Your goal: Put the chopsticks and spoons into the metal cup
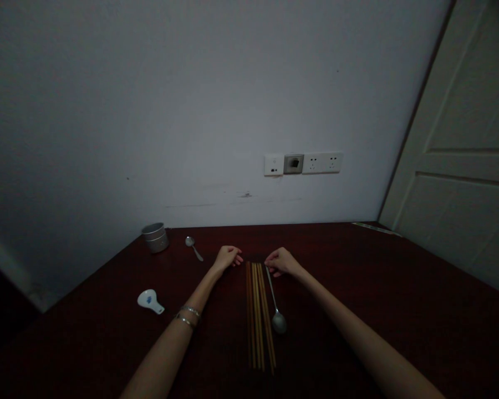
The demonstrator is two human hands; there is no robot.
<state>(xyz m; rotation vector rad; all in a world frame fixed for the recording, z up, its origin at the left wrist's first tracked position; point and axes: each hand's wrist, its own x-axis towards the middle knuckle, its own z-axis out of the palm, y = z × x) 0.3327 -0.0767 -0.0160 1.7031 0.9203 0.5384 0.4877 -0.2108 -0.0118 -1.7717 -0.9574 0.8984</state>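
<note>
Chopsticks (258, 310) already side by side; left hand (228, 256) half-open, empty. Right hand (284, 261) apparently pinching long-handled spoon (279, 322) at their right. Teaspoon (190, 241), white ceramic spoon (149, 300) apart, left.

Long spoon (279, 322): handle end hidden by right fingers (271, 261); forearms (162, 354) cut off below

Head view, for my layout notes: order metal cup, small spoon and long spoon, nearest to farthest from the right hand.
1. Long spoon, its handle end at the right hand.
2. Small spoon, left of the left hand.
3. Metal cup, farther left.
</note>
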